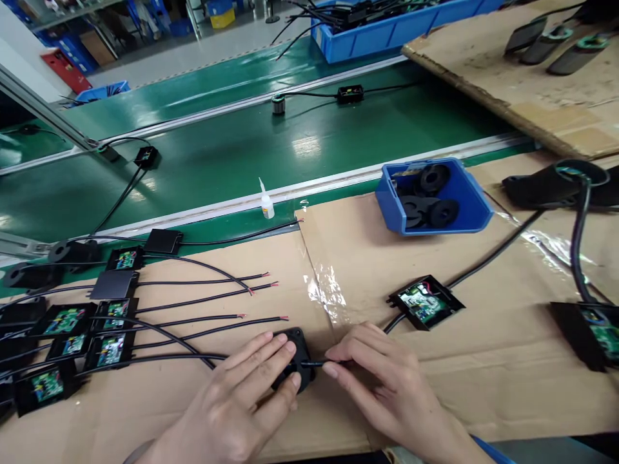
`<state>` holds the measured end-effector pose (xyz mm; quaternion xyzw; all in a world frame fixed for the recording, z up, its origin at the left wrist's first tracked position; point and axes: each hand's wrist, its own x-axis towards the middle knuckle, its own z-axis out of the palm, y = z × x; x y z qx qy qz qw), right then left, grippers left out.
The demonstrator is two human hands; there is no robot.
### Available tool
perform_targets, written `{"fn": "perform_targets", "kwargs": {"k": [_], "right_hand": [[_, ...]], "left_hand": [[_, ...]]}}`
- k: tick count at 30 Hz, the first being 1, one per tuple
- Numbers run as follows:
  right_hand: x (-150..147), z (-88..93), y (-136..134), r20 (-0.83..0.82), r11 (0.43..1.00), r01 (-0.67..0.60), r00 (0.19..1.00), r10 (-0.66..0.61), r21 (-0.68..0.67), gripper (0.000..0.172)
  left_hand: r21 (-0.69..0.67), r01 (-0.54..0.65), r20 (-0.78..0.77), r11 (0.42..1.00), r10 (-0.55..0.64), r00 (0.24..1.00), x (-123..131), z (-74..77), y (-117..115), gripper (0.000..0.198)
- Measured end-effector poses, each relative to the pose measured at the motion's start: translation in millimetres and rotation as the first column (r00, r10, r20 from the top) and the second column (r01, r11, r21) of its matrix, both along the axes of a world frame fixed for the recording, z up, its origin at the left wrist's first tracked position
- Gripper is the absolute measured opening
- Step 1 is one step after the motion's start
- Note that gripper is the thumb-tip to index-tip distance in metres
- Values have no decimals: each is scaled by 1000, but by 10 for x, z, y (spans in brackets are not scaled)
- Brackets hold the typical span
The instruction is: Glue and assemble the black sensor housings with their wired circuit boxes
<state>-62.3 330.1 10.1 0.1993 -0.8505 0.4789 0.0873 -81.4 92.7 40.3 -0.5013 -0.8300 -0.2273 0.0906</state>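
My left hand [251,393] is closed on a black flanged plastic part [300,345], its fingers lying across the top and the thumb at the near edge. A black cable [313,363] meets the part's right side, and my right hand [382,380] pinches this cable between thumb and fingertips. Beyond the right hand, an open black box with a green circuit board [428,301] lies on the cardboard. A cable runs from that box toward my right hand; whether it is the pinched one is hidden by the hand.
Several open circuit boxes [112,349] with stripped cables lie at left. A blue bin [438,222] of black rings sits ahead, beside a small dropper bottle [267,205]. Black housings [536,191] and another circuit box [599,332] are at right. Behind runs a green conveyor [232,151].
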Motion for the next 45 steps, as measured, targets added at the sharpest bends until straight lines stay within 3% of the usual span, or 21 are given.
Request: {"fn": "perform_targets", "kwargs": {"k": [7, 16, 19, 22, 26, 31, 33, 37, 42, 45], "right_hand": [[8, -6, 6, -1, 1000, -18, 1000, 18, -24, 10], [-10, -17, 20, -26, 999, -34, 999, 34, -17, 10], [77, 16, 41, -106, 998, 25, 994, -19, 57, 16], [282, 34, 34, -177, 984, 157, 974, -140, 85, 27], [500, -24, -110, 49, 985, 89, 994, -97, 150, 24], [437, -73, -386, 57, 914, 169, 977, -203, 369, 41], [393, -49, -469, 165, 930, 146, 963, -211, 339, 45], [404, -31, -573, 377, 982, 142, 909, -179, 125, 45], [437, -104, -613, 467, 982, 181, 873, -137, -51, 47], [382, -162, -614, 492, 959, 239, 860, -137, -151, 42]], "left_hand": [[33, -46, -30, 998, 47, 998, 46, -16, 99, 21], [-83, -98, -71, 992, 92, 993, 68, 25, 140, 12], [-89, -98, -69, 991, 92, 993, 58, 11, 154, 23], [-55, -115, -41, 992, 113, 993, 24, -12, 148, 6], [-13, -86, 8, 996, 86, 996, -51, -84, 74, 11], [5, -58, 194, 998, 56, 979, -119, -299, -61, 20], [37, -24, 188, 999, 17, 982, -117, -382, -96, 22], [157, 12, 51, 988, -20, 999, -64, -475, -110, 21], [237, -43, -78, 971, 63, 995, 22, -497, -78, 13], [257, -45, 27, 965, 39, 999, 39, -449, -112, 24]]}}
